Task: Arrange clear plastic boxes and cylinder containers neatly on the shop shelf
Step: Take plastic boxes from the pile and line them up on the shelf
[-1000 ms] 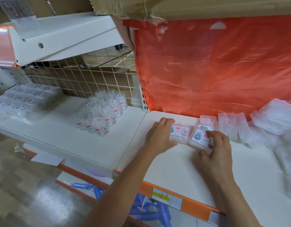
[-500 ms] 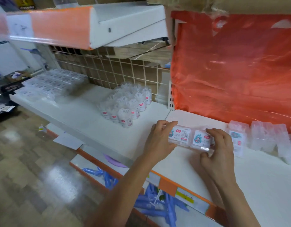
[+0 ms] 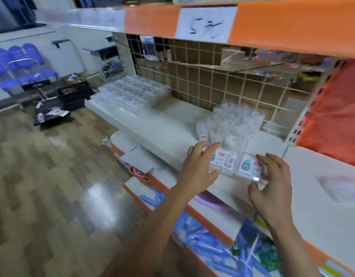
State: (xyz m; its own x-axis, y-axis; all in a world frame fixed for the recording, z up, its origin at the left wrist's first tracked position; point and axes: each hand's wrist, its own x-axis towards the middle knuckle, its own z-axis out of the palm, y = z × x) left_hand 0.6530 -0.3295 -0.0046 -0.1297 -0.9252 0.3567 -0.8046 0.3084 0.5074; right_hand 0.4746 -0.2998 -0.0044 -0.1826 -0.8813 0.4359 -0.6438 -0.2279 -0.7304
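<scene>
Two clear plastic boxes with white labels are held side by side over the white shelf (image 3: 322,208). My left hand (image 3: 196,170) grips the left box (image 3: 224,162) by its left end, fingers above and thumb below. My right hand (image 3: 272,188) grips the right box (image 3: 249,166) the same way. Just behind them a cluster of clear cylinder containers (image 3: 230,124) stands on the shelf. Farther left, rows of flat clear boxes (image 3: 130,90) lie in a block. One blurred box (image 3: 342,186) lies on the shelf to the right.
An orange-edged upper shelf (image 3: 272,23) with a handwritten price tag hangs overhead. A wire grid back panel (image 3: 222,80) and an orange plastic sheet (image 3: 336,116) close the back. Blue items fill the lower shelf (image 3: 208,248). Wooden floor, blue chairs and crates lie left.
Both hands have lifted the two boxes and carried them left, from the right shelf section toward the cylinder cluster. The view has swung left, showing more floor.
</scene>
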